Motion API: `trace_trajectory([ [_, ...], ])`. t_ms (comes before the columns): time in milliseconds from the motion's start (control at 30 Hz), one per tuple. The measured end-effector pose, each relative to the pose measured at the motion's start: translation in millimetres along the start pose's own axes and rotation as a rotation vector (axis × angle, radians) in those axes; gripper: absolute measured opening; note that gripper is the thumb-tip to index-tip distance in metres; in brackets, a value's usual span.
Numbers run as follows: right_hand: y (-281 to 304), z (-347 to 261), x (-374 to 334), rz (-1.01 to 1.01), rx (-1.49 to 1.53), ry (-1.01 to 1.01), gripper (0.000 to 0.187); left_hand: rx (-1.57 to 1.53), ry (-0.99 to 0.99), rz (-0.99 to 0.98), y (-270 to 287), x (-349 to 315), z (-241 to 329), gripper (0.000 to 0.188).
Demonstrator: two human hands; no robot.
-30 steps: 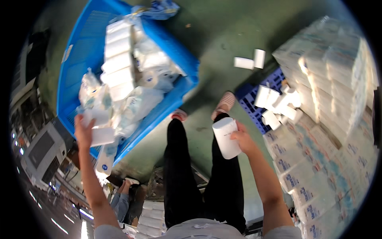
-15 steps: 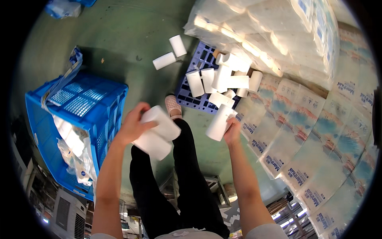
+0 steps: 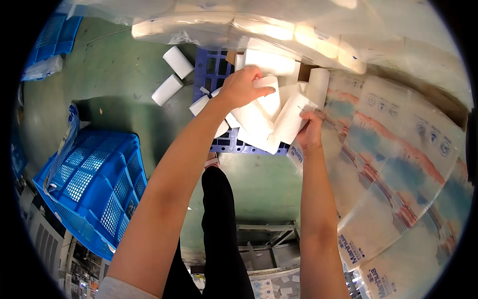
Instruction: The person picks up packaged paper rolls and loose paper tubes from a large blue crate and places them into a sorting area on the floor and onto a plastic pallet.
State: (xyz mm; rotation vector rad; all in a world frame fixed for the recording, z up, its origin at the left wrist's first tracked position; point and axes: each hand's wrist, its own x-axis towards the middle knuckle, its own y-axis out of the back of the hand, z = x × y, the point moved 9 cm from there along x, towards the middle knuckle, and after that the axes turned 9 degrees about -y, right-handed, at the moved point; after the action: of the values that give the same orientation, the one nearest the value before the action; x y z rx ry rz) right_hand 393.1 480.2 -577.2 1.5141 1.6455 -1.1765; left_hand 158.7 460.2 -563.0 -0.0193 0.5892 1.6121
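Note:
Several white paper rolls [image 3: 269,62] lie heaped on a purple plastic pallet [image 3: 209,67] in front of me. Over the heap, my left hand [image 3: 244,88] is closed on a white paper roll [image 3: 270,99], its thumb and fingers at the upper end. Another roll [image 3: 251,122] lies right under that hand; whether it is gripped too, I cannot tell. My right hand [image 3: 310,130] grips a tilted paper roll [image 3: 290,122] by its right side, at the heap's right edge. One roll [image 3: 317,87] stands behind it.
Two loose rolls [image 3: 178,62] lie on the green floor left of the pallet. A blue plastic crate [image 3: 94,174] rests at the left. Large plastic-wrapped packs [image 3: 393,149] fill the right side, and a wrapped stack [image 3: 249,25] overhangs the far side. A metal frame [image 3: 269,239] is behind my legs.
Both hands have reached forward to the heap, the left one also moving right with its rolls. The view has shifted closer to the pallet, and my right hand still holds a roll.

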Motion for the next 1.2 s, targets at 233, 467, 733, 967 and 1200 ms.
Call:
trace_trajectory([
  [233, -11.7, -3.2, 4.2, -0.093, -0.244, -0.022, 0.074, 0.01, 0.162, 0.924, 56.7, -109.7, -77.9, 0.051],
  [467, -42.0, -19.4, 5.8, -0.243, -0.521, 0.112, 0.065, -0.892, 0.56, 0.468, -21.9, -144.0, -151.2, 0.053],
  [733, -34.5, 10.7, 69.9, -0.177, -0.265, -0.056, 0.053, -0.93, 0.401, 0.429, -11.2, -107.3, -121.3, 0.072],
  [967, -48.9, 15.6, 77.6, -0.128, -0.302, -0.07, 0.053, -1.184, 0.28, 0.206, -24.0, -87.7, -121.5, 0.085],
  [1200, -63.3, -7.9, 4.3, -0.062, -0.393, -0.075, 0.053, -1.328, 0.25, 0.193, -7.2, -111.1, -70.5, 0.094],
])
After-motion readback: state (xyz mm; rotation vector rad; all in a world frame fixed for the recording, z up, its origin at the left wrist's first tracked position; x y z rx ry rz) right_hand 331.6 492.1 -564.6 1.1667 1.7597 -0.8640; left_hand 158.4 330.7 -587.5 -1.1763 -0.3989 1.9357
